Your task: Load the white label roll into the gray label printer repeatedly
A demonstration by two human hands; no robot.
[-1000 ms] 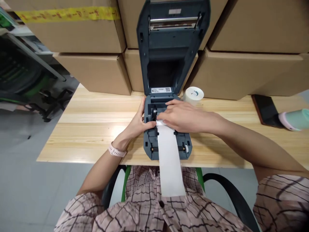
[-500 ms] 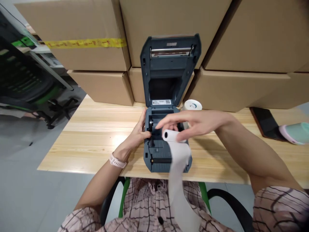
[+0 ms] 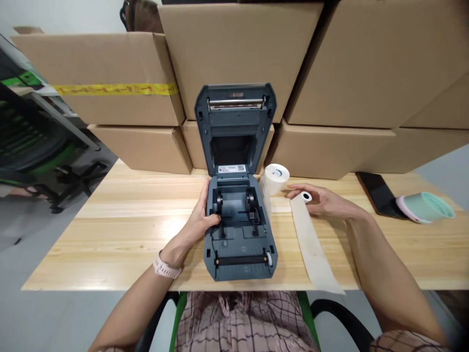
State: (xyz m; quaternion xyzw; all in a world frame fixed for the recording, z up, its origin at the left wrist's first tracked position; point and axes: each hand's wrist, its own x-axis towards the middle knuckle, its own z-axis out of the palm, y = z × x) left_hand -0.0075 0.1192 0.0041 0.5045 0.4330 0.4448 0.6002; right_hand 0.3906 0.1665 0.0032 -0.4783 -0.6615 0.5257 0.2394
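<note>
A dark grey label printer (image 3: 240, 234) stands open on the wooden table (image 3: 120, 230), its lid tipped up and its paper bay empty. My left hand (image 3: 201, 220) grips the printer's left side, thumb hooked over the edge. My right hand (image 3: 322, 201) rests on the table to the right of the printer, fingers curled round a nearly spent paper roll (image 3: 305, 197). A long white strip (image 3: 313, 247) trails from that roll toward the table's front edge. A full white roll (image 3: 275, 178) stands upright just behind, next to the printer.
Stacked cardboard boxes (image 3: 234, 63) wall off the back of the table. At the right lie a dark phone (image 3: 377, 193) and a mint and pink cup on its side (image 3: 425, 206). A green and black office chair (image 3: 32, 146) stands at the left.
My right hand lifted the small roll with its strip out of the printer and carried it right, down onto the table. The left hand stayed on the printer.
</note>
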